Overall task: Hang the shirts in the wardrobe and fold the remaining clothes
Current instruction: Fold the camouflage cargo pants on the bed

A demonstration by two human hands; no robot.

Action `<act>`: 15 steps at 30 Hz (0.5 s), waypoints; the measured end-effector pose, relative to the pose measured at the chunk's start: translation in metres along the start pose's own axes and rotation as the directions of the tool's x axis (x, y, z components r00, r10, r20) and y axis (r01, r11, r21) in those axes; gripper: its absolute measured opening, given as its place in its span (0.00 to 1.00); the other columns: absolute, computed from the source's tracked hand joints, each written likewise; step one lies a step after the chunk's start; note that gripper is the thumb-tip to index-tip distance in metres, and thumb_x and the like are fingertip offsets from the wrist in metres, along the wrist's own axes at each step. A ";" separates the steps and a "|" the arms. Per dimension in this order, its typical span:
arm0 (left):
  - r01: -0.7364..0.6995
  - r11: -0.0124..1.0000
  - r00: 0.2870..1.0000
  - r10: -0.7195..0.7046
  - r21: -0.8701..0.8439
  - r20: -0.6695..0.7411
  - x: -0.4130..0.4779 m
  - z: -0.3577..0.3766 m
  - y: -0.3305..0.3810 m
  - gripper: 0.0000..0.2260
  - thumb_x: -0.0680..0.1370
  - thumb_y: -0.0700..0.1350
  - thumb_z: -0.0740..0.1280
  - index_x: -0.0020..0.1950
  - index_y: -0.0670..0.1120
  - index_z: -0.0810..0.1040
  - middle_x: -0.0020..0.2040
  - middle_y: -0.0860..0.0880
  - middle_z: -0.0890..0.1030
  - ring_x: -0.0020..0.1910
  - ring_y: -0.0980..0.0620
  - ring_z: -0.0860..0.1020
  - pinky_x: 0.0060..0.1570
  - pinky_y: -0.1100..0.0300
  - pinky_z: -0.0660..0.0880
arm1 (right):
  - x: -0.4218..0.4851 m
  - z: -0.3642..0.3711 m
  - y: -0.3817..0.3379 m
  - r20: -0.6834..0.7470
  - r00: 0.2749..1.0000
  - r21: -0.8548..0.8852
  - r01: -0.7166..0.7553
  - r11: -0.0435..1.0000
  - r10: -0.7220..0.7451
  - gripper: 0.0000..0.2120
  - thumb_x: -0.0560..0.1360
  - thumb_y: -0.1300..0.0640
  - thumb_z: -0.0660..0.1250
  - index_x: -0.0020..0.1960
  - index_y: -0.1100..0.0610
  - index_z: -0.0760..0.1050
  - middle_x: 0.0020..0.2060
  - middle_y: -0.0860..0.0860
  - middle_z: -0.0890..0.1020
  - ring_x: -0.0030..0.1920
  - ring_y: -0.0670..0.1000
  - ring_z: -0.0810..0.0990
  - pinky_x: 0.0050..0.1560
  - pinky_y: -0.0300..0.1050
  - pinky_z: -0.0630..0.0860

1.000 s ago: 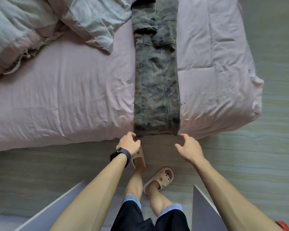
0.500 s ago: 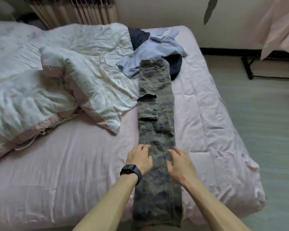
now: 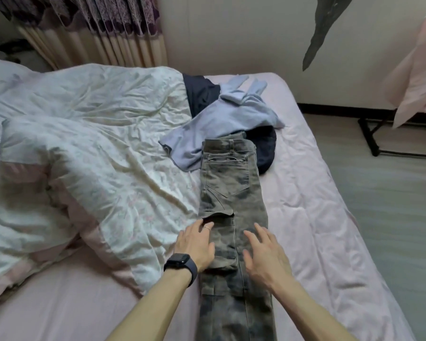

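Both hands have slid further up the long grey-green camouflage cargo trousers (image 3: 231,183) since half a second ago, from the knee area to the thigh pocket. The left hand (image 3: 194,244), with a black smartwatch (image 3: 180,263) on its wrist, lies flat with straight fingers on the trousers' left edge, gripping nothing. The right hand (image 3: 266,257) is spread wide over the right half; it seems to press the cloth, though contact is hard to judge. The trousers lie flat, folded leg on leg, along the pink-sheeted bed (image 3: 305,193). Their waistband rests against a crumpled light blue garment (image 3: 219,124) and a dark navy garment (image 3: 266,148). A rumpled white duvet (image 3: 84,143) lies just beside them on the left.
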State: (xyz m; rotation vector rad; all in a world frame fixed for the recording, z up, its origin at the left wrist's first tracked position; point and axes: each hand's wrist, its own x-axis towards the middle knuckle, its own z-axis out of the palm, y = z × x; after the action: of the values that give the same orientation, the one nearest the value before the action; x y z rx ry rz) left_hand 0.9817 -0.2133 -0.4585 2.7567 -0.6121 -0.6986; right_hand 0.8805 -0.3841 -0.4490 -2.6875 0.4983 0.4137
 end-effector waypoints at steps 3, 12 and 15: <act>0.007 1.000 1.000 -0.007 -0.010 -0.021 0.046 -0.025 -0.002 0.26 0.80 0.52 0.60 0.79 0.53 0.62 0.78 0.47 0.61 0.76 0.46 0.62 0.74 0.49 0.61 | 0.052 -0.024 0.003 -0.013 1.000 -0.012 0.006 1.000 -0.006 0.27 0.81 0.47 0.57 0.79 0.47 0.59 0.81 0.50 0.54 0.80 0.52 0.52 0.77 0.50 0.57; 0.081 0.924 0.989 -0.121 -0.373 -0.085 0.223 -0.082 -0.003 0.33 0.77 0.55 0.68 0.79 0.49 0.60 0.76 0.45 0.66 0.74 0.46 0.66 0.72 0.53 0.66 | 0.234 -0.075 0.028 -0.091 0.993 0.296 -0.048 0.954 0.079 0.37 0.76 0.40 0.64 0.80 0.50 0.56 0.78 0.51 0.63 0.76 0.53 0.61 0.76 0.51 0.61; 0.120 0.864 0.980 -0.182 -0.489 -0.080 0.270 -0.086 -0.006 0.35 0.77 0.53 0.70 0.79 0.46 0.58 0.75 0.44 0.67 0.72 0.45 0.69 0.70 0.53 0.68 | 0.288 -0.079 0.033 -0.040 0.984 0.504 -0.132 0.853 0.175 0.43 0.73 0.39 0.69 0.81 0.51 0.53 0.76 0.53 0.66 0.75 0.54 0.66 0.73 0.51 0.64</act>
State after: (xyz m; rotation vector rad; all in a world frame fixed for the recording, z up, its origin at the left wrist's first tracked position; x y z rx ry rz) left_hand 1.2420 -0.3191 -0.4950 2.3664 -0.1589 -0.6052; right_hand 1.1414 -0.5266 -0.4890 -2.1723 0.7371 0.1767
